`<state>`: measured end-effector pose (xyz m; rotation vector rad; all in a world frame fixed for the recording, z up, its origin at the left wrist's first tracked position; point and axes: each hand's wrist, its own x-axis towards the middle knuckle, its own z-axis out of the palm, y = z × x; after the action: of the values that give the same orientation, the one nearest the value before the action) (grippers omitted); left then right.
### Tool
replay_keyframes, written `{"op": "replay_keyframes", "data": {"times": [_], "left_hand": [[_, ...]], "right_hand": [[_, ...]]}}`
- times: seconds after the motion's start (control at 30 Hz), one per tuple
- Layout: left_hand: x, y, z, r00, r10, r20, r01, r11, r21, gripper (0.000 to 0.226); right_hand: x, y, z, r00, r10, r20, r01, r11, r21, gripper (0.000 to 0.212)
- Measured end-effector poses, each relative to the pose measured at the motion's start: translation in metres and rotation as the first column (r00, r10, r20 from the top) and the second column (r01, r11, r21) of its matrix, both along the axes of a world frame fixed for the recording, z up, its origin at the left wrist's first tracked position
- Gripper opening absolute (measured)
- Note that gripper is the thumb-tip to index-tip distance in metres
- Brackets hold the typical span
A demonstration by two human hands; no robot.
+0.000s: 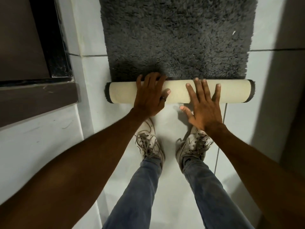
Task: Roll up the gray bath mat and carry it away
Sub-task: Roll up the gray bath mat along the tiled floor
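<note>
The gray shaggy bath mat (178,35) lies flat on the white tiled floor, stretching away from me. Its near end is wound into a tight roll (234,92) that shows the cream backing, with dark pile at both ends. My left hand (149,96) curves over the roll left of its middle, fingers hooked over the far side. My right hand (203,104) lies flat on the roll right of its middle, fingers spread, thumb off the near side above the floor.
My two white sneakers (149,142) and jeans stand just behind the roll. A dark door frame and brown threshold (38,96) are at the left. A wall in shadow (290,80) bounds the right side. White floor tiles (171,187) run beneath.
</note>
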<state>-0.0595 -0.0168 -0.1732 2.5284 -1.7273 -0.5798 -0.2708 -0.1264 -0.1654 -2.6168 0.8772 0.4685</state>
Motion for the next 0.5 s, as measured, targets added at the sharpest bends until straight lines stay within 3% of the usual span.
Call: {"op": "replay_keyframes", "data": {"times": [0.13, 0.27, 0.4, 0.5], "left_hand": [[-0.018, 0.017, -0.006, 0.998, 0.037, 0.049, -0.035, 0.999, -0.026, 0.073], [-0.017, 0.007, -0.014, 0.997, 0.023, 0.078, -0.027, 0.998, 0.057, 0.091], [-0.019, 0.003, -0.013, 0.993, 0.049, 0.108, -0.057, 0.996, 0.072, 0.087], [-0.023, 0.010, -0.008, 0.994, 0.038, 0.103, -0.047, 0.995, 0.087, 0.083]], "right_hand": [[0.037, -0.038, -0.009, 0.998, -0.058, -0.015, 0.059, 0.998, 0.014, 0.082], [0.040, -0.054, -0.003, 0.988, 0.104, -0.115, -0.099, 0.994, 0.050, 0.109], [0.042, -0.054, 0.000, 0.990, 0.108, -0.090, -0.112, 0.993, -0.033, 0.094], [0.036, -0.054, 0.005, 0.985, 0.134, -0.108, -0.134, 0.991, 0.007, 0.087]]}}
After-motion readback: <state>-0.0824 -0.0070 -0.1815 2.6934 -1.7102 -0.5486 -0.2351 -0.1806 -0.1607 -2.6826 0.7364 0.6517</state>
